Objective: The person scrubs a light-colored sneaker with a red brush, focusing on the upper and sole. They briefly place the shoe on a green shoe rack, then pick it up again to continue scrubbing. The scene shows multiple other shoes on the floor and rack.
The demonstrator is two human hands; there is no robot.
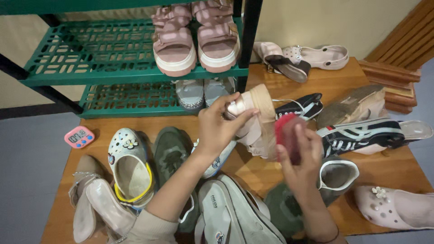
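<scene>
My left hand (219, 126) grips a beige wedge sandal (255, 113) and holds it up above the wooden platform (280, 81). My right hand (300, 156) is closed around a red brush (288, 133), which lies against the sandal's side; the hand and brush are motion-blurred. Both forearms come up from the bottom of the view, crossing over the shoes lying below.
A green rack (104, 49) at the back carries pink platform sandals (194, 38) and grey sneakers (203, 92). Many shoes lie around: a white clog (129, 162), a green sneaker (169, 151), black sneakers (357, 135), pink clogs (393, 205). A pink timer (79, 137) lies left.
</scene>
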